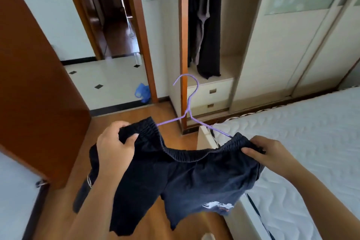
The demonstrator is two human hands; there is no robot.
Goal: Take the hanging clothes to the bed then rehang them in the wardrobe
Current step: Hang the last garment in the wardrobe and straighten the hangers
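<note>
Evidently we are handling something soft and light: the dark shorts (194,177) sag between their held ends and would slump if released, while the purple hanger (190,103) threaded through the waistband looks stiff but slippery, so we judge the waistband ends, over the hanger's arms, the best place to hold. Our left hand (115,148) grips one end of the waistband with curled fingers; our right hand (266,154) pinches the other end. The shorts hang between both hands in front of the open wardrobe (235,31), the hanger's hook pointing toward the hanging clothes (206,25) inside.
</note>
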